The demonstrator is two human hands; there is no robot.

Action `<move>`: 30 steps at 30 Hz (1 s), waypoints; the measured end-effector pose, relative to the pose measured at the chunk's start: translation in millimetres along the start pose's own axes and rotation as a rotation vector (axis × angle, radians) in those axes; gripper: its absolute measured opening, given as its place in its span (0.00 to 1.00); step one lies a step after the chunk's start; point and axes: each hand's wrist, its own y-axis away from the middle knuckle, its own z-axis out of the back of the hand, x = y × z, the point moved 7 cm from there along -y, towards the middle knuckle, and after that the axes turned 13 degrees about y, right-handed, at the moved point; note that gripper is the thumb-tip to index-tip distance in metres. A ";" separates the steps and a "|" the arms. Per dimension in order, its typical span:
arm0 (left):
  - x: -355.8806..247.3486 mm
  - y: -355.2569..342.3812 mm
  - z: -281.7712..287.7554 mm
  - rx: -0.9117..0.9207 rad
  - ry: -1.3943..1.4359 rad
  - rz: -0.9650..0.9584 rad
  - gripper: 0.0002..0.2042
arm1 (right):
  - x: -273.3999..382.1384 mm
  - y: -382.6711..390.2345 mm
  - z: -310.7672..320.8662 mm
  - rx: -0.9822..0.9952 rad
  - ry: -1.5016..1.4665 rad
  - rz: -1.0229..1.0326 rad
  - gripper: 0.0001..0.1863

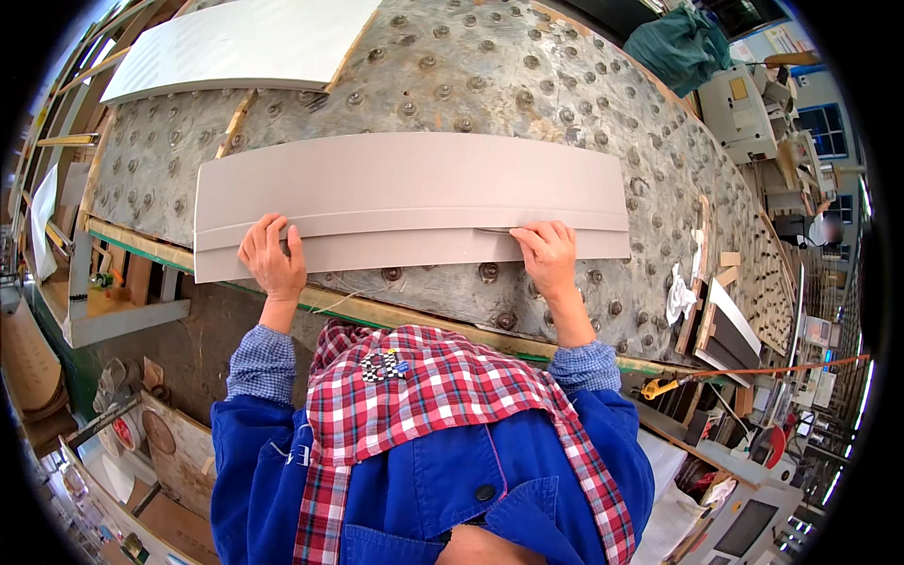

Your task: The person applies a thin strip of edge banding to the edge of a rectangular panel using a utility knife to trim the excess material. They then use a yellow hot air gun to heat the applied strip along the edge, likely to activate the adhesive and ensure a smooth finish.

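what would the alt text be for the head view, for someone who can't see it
Seen from above, a person's left hand and right hand press on the near edge of a long grey-beige panel lying on a workbench studded with round rollers. A white panel lies farther back.

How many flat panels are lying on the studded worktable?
2. A long taupe panel lies at the near edge under the left hand and right hand; a white panel lies at the far left. Others may be hidden out of frame.
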 end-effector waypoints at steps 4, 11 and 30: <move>-0.4 -0.2 0.1 -0.002 0.001 0.005 0.09 | 2.3 -1.1 -1.2 0.011 0.008 0.001 0.09; 3.9 3.5 -1.0 -0.003 -0.001 -0.013 0.10 | 30.8 -2.3 0.9 0.136 -0.282 0.151 0.09; -113.8 13.9 -40.1 0.320 0.441 -0.224 0.21 | 48.0 -30.7 21.8 0.263 -0.755 -0.119 0.07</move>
